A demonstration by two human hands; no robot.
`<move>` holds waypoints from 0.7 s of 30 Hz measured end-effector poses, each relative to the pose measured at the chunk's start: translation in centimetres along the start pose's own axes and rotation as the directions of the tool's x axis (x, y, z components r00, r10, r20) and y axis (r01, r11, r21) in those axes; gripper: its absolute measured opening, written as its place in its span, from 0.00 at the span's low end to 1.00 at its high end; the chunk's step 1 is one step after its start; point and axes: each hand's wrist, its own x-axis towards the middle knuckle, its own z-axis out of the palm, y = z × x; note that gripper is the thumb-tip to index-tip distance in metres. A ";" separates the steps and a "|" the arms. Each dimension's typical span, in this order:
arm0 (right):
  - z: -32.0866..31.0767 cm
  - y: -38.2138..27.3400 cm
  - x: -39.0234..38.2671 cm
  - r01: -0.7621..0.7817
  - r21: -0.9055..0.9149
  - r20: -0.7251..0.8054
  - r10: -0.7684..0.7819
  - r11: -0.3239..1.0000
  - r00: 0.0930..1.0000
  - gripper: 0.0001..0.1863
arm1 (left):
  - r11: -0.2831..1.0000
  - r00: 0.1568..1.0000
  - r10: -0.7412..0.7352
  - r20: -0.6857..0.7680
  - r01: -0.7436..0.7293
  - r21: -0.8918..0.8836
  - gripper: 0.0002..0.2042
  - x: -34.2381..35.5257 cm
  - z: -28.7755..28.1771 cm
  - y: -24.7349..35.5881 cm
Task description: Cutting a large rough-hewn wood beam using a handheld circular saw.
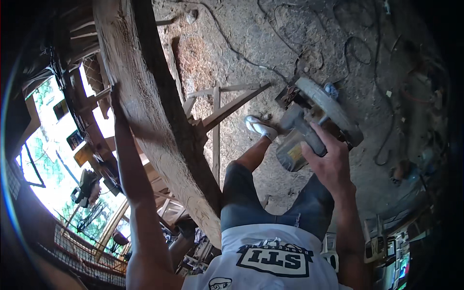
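Note:
A long rough wooden beam (145, 111) runs from the top down to the middle of the view. My left hand (116, 99) reaches up along its left side and rests against it, fingers mostly hidden behind the wood. My right hand (328, 162) is shut on the handle of a grey power saw (314, 121) with a round blade guard, held out to the right above the ground. My leg in dark shorts (241, 193) and a foot in a white sandal (258, 126) stand below the beam.
A wooden trestle (217, 113) of thin slats props the beam. Black cables (290, 43) trail over the sawdust-covered dirt ground (222, 53). More tools and timber lie at the left by a bright opening (53, 159).

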 end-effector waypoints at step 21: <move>-1.3 -1.0 -0.1 -0.083 -0.198 0.045 0.093 0.977 0.995 0.25 | 0.998 0.998 -0.049 0.025 0.048 0.044 0.29 -0.9 -2.1 -5.0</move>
